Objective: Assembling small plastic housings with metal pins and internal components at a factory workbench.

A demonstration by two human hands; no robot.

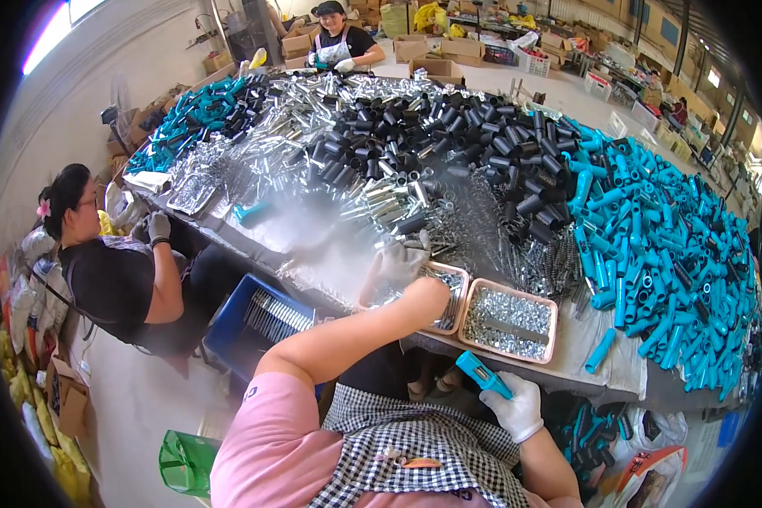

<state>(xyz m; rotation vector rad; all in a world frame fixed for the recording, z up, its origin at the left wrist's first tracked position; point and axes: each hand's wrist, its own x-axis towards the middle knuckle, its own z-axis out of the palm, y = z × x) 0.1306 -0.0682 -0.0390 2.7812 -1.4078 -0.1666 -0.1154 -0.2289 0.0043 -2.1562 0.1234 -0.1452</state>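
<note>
A: Landmark first; make it quick.
B: Right-hand parts tray (553, 332), pinkish rim, heaped with small silver pieces; everything goes off that.
A: Right hand?
B: Right hand (519, 408), white glove, just on the wearer's side of the tray; fingers closed round one end of a teal casing (483, 375); other end points up and left, dark oblong opening on its top face.
A: Left hand?
B: Left hand (400, 261), pale glove, left of the tray and beyond it, over the blurred tray group there; motion-smeared, so can't tell how far open it is or if it has hold of anything.
A: Writing?
B: Dark letters on the pink sleeve (271, 415), well left of the tray; partly visible, not copied out; any marking on the casing is too small to tell.
A: Around it?
B: Middle tray (463, 306) with long silver pieces, just beside the landmark tray's left edge; teal heap (660, 262) to its right; black tubes (529, 204) beyond it; blue bin (229, 330) with silver rods, well left; co-worker's gloved hand (158, 227), farther left past that bin.
</note>
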